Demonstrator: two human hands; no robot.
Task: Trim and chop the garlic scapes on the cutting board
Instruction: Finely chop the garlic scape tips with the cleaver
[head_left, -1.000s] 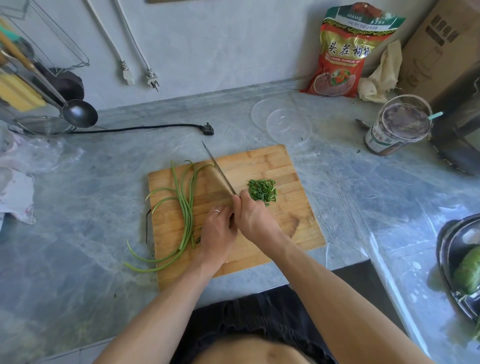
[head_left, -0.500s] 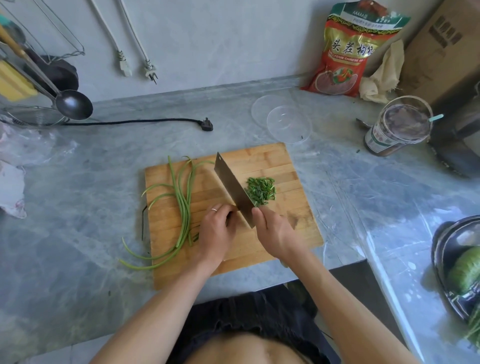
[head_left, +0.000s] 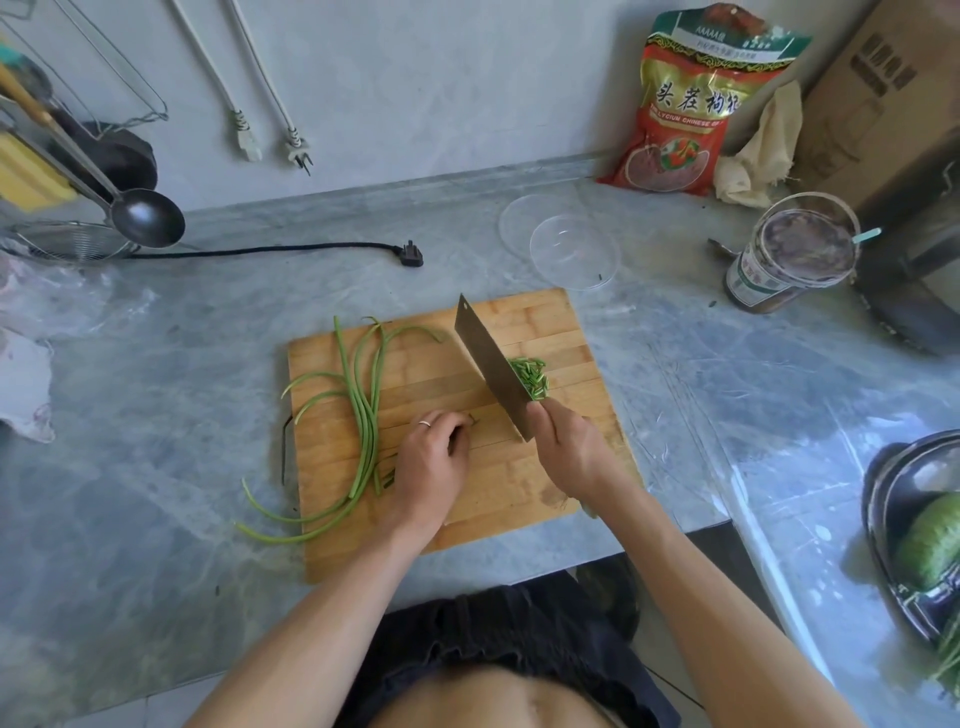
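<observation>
Two hands at work over the board. Right hand wrapped around the handle of a cleaver, blade tilted with its flat leaning against the pile of chopped pieces, apparently pushing or gathering them toward the right side. Left hand knuckles-up on the cutting board, fingers curled under; whether pinching a short stub of scape or merely resting, cannot tell, since the fingertips are hidden.

Outward from there: a bundle of whole garlic scapes uncut on the left part of the board, just beside the left hand, curled tips toward the far edge and stem ends trailing off the near-left corner onto the grey countertop. Beyond the board, a clear plastic container standing empty-looking, probably meant for the cut pieces.

Judging progress: only a small share done, one modest heap of short bits. Most of the bundle left, several long stems, with trimming of their ends and chopping to come.
</observation>
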